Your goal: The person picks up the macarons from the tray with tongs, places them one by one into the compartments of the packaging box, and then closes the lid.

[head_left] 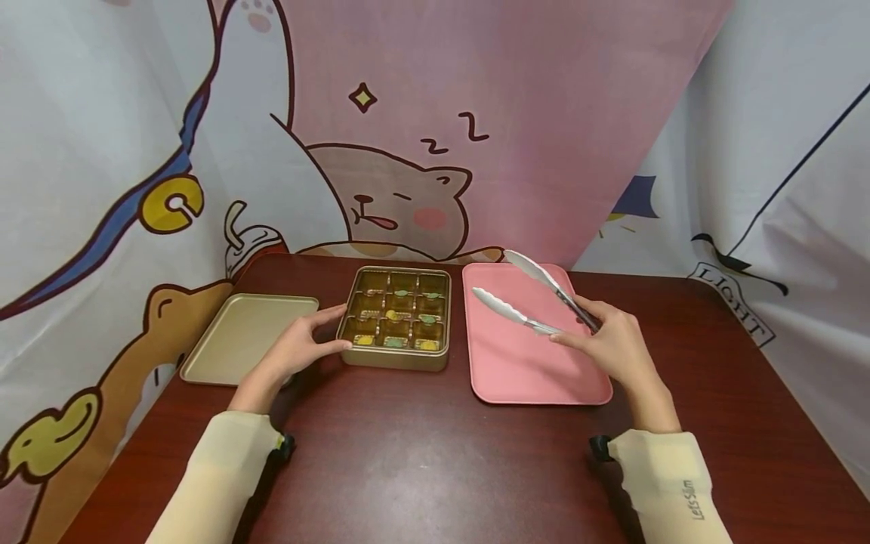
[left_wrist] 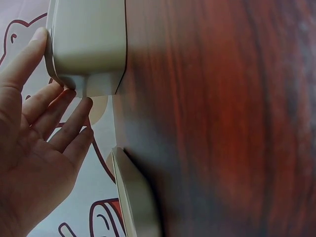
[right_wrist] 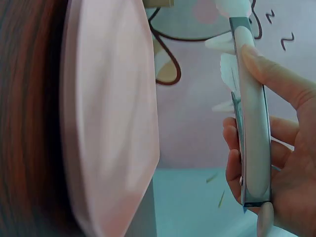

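A gold square tin (head_left: 394, 358) stands on the table, its inner tray divided into small compartments. Small yellow and green pieces lie in several of these, including a yellow one (head_left: 391, 315) in the middle. At the tin's left side is my left hand (head_left: 303, 341), thumb at the front left corner and fingers fairly straight along the wall. The left wrist view shows the thumb at the rim of the tin (left_wrist: 91, 39). Over the pink tray (head_left: 516, 378), my right hand (head_left: 615, 340) grips a pair of tongs (head_left: 506, 308) by the handles. Their tips are spread apart, pointing up and left, with nothing between them.
A flat gold lid (head_left: 241, 332) lies left of the tin, partly behind my left forearm. The dark reddish wooden table (head_left: 435, 453) extends toward me. A printed cloth (head_left: 530, 128) with cartoon animals hangs behind and around the table.
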Motion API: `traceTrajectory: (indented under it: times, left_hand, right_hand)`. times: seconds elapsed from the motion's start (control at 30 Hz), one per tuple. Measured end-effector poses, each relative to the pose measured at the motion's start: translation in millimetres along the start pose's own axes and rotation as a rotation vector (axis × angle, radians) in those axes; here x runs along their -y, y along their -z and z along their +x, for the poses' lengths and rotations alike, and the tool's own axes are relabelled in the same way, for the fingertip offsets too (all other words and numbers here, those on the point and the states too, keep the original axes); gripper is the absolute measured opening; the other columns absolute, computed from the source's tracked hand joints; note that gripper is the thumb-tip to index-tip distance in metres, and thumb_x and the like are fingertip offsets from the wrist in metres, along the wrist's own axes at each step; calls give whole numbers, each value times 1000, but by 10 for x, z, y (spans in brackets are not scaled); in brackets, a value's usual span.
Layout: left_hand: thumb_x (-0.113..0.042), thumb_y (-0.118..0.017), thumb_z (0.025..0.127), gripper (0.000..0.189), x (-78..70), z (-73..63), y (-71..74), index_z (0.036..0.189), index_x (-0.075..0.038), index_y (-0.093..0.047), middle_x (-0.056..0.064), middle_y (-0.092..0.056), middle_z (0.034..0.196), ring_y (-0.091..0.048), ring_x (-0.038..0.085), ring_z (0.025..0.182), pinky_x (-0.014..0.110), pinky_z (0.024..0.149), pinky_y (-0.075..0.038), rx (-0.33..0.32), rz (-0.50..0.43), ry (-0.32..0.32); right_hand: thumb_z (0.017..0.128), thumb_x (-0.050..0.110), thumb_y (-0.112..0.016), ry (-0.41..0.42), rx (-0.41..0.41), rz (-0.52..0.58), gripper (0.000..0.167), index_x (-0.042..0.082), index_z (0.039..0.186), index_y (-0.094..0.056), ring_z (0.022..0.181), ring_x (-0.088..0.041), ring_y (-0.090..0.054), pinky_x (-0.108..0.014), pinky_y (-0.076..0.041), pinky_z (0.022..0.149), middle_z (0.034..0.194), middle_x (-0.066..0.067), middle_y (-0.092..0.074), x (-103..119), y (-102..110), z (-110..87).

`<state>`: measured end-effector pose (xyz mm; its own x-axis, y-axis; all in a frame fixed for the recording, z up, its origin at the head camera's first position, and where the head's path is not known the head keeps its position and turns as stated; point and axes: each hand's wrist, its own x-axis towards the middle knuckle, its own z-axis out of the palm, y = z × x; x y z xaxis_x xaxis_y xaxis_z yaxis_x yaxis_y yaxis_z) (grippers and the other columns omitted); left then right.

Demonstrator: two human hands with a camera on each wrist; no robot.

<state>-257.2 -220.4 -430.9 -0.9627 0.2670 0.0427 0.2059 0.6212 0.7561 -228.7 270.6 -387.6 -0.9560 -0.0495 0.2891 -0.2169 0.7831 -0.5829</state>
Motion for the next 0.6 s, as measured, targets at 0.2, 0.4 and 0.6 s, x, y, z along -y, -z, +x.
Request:
traceTrajectory:
  times: [0.2,0.4,0.6]
  left_hand:
    - [-28,-77,88,74,8,-10,4,151,-10,-44,14,-40,158,-33,39,147,60,118,-28,9,24,0]
    - [-28,-78,87,75,16,-10,0,152,-10,-44,14,-40,158,-32,38,148,60,118,-27,7,15,7]
    - [-25,-78,88,74,1,-5,-1,152,-12,-44,11,-40,159,-32,37,149,59,119,-27,10,1,22]
  right_hand:
    - [74,38,-88,-51,-70,-63,84,-2,140,-55,117,-48,-57,-62,-48,91,132,-32,-60,-172,91,-84]
    - [77,39,-85,-110,-115,-105,81,-1,140,-55,99,-42,-59,-48,-46,75,125,-31,-64,-360,120,-109]
    - [81,42,-82,-171,-139,-126,77,0,140,-56,91,-36,-55,-43,-42,74,115,-29,-68,-508,157,-126]
